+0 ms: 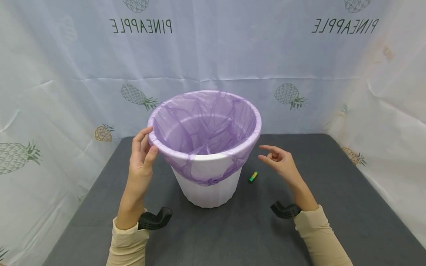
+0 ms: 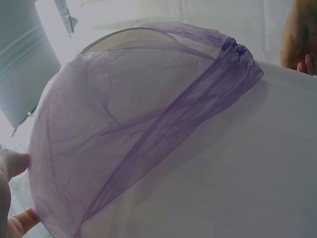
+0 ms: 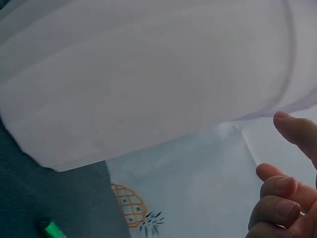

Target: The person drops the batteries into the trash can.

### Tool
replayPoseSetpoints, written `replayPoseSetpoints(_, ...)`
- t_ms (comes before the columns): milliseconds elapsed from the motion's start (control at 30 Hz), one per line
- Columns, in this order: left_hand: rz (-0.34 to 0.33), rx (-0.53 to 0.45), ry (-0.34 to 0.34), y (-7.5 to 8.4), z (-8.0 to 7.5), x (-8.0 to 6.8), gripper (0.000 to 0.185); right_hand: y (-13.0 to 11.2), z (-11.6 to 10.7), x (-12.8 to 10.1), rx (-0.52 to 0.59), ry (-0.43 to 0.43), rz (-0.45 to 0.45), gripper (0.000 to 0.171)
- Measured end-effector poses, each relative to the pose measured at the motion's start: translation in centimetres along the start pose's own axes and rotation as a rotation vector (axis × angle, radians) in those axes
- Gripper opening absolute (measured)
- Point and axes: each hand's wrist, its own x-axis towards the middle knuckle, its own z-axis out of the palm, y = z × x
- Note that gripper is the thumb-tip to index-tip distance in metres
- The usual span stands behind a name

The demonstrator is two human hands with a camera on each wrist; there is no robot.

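A white bin (image 1: 208, 184) stands upright near the middle of the dark desk (image 1: 349, 207), a little toward its far edge. A purple bag (image 1: 206, 125) lines the bin, its edge folded over the rim and hanging part way down the outer wall; the left wrist view shows the bag (image 2: 124, 144) stretched thin over the white wall.

The left hand (image 1: 141, 155) is at the left side of the rim, thumb under the lip and fingers (image 1: 144, 135) curled over the top, pinching the bag-covered edge between them.

The right hand (image 1: 279, 162) hangs in the air just beside the right side of the bin, apart from it and touching nothing. Its index finger points toward the rim and the other fingers (image 3: 277, 188) are loosely curled, holding nothing.

A small green and yellow stick (image 1: 253, 177) lies on the desk just right of the bin's base, below the right hand. A pineapple-printed sheet (image 1: 66, 92) hangs behind and on both sides of the desk.
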Motion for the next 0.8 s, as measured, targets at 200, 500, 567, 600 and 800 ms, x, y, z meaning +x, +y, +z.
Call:
replayPoseSetpoints(200,0.009,0.003,-0.013,0.1,0.1,-0.1,0.043,1.8,0.3,-0.1,-0.014,0.016,-0.012,0.037)
replayPoseSetpoints(500,0.009,0.010,-0.008,0.1,0.0,-0.1,0.043,3.2,0.4,0.0,-0.020,0.017,0.068,0.042)
replayPoseSetpoints(567,0.004,0.009,-0.006,0.2,0.0,-0.1,0.043,3.4,0.4,0.0,-0.033,0.011,0.091,0.044)
replayPoseSetpoints(600,0.001,0.011,-0.006,0.2,0.0,-0.1,0.044,3.6,0.4,0.0,-0.039,0.007,0.102,0.045)
replayPoseSetpoints(800,-0.015,0.013,-0.009,0.2,0.0,-0.2,0.044,4.7,0.5,0.1,-0.055,-0.018,0.139,0.048)
